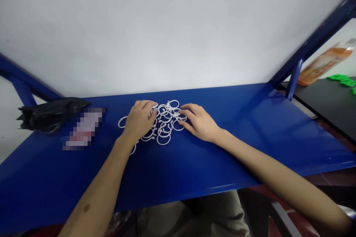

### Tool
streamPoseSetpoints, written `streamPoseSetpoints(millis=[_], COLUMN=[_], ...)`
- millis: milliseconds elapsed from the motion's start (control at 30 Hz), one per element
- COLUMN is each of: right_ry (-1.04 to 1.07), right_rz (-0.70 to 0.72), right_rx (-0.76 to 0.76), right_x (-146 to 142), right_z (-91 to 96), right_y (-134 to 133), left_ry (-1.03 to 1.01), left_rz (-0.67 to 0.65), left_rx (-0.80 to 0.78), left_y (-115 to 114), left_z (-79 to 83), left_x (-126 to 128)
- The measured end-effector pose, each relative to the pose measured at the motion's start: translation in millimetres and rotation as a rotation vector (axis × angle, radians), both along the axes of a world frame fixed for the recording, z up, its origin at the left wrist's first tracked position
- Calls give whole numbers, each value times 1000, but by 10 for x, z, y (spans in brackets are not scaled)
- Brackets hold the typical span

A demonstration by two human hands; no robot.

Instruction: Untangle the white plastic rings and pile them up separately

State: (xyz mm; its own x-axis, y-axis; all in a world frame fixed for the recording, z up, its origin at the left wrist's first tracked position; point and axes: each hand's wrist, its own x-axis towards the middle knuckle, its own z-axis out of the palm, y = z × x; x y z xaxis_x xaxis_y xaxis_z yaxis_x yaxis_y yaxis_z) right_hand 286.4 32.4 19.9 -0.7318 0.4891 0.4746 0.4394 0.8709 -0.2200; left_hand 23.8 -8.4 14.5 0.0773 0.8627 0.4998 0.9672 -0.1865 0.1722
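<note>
The white rings [166, 120] lie in a tangled heap on the blue surface [222, 163] between my hands. At the heap's nine o'clock, my left hand [141, 118] curls loosely, palm down, over some; I can't tell whether it grips any. At three o'clock, my right hand [200, 123] spreads bent fingers at the edge, apparently gripping nothing. I judge them light, springy, smooth, prone to snagging: best pinched singly by the plain rim.

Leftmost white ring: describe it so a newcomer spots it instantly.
On the blue tabletop, find the left hand at the white rings. The leftmost ring pokes out left of it, partly hidden; the others show right of that hand and forearm.
</note>
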Motion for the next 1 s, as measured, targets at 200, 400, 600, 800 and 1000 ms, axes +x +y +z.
streamPoseSetpoints(millis=[200, 400, 600, 800, 1000], right_ry=[-130, -198, -73, 73, 171], right_rz=[-74, -48, 4, 78, 110], right_rx=[-57, -130, -220, -316, -277], right_x=[399, 244, 319, 333, 332], right_z=[-132, -171, -130, -127, -31], right_y=[-23, 57, 80, 32, -114], left_ry=[68, 85, 105, 52, -150], left_rz=[-282, -204, -131, -198, -170], left_rx=[-132, -175, -176, -48, -12], left_y=[-118, -105, -93, -165, -288], left_z=[-39, -73, -96, 8, 98], left_x=[447, 419, 378, 471, 707])
